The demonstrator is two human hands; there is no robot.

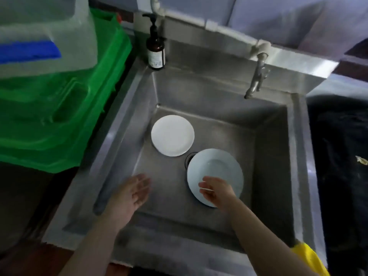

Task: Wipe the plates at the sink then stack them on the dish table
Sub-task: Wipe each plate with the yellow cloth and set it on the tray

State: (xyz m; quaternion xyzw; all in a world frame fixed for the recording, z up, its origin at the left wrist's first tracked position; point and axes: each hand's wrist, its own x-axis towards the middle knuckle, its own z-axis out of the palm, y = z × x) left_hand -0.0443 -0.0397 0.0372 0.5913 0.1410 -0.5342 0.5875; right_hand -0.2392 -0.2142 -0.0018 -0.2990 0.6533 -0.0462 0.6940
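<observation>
Two white plates lie in the steel sink. The smaller plate rests flat toward the basin's back left. A larger plate lies to its right, partly covering the drain. My right hand hovers over the near edge of the larger plate, fingers loosely curled and holding nothing. My left hand is over the bare sink floor at the left, fingers relaxed and spread, touching neither plate.
A brown pump bottle stands on the sink's back left corner. The tap juts from the back right. Green crates under a clear tub sit to the left. A yellow cloth lies on the front right rim.
</observation>
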